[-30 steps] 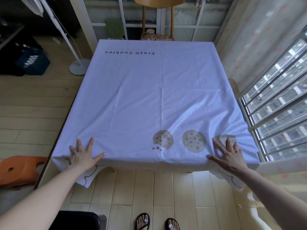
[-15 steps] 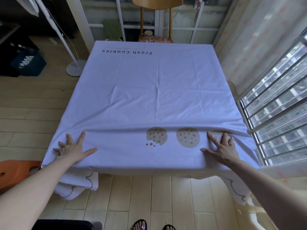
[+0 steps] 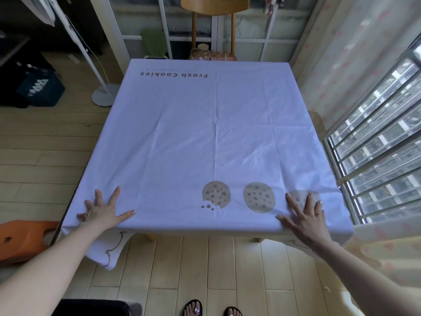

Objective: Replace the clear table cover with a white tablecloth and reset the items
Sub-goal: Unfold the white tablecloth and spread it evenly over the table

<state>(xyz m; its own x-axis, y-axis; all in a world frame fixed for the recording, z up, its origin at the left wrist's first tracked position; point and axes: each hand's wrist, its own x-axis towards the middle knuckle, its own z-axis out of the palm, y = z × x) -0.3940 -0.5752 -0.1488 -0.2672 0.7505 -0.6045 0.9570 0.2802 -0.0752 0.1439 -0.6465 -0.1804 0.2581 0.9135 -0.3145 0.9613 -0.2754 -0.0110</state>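
The white tablecloth (image 3: 211,137) is spread flat over the whole bench, its near hem draped over the edge at 6 o'clock. The raised fold seen half a second ago across the near part has been smoothed out. The left hand (image 3: 101,210) is pressed flat at 7 o'clock and the right hand (image 3: 305,215) at 5 o'clock, fingers (image 3: 293,202) splayed and released, nothing grasped, beside the printed cookies (image 3: 259,197).

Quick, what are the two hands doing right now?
Left hand: open, fingers spread, flat on the white tablecloth, holding nothing.
Right hand: open, flat on the tablecloth, holding nothing.
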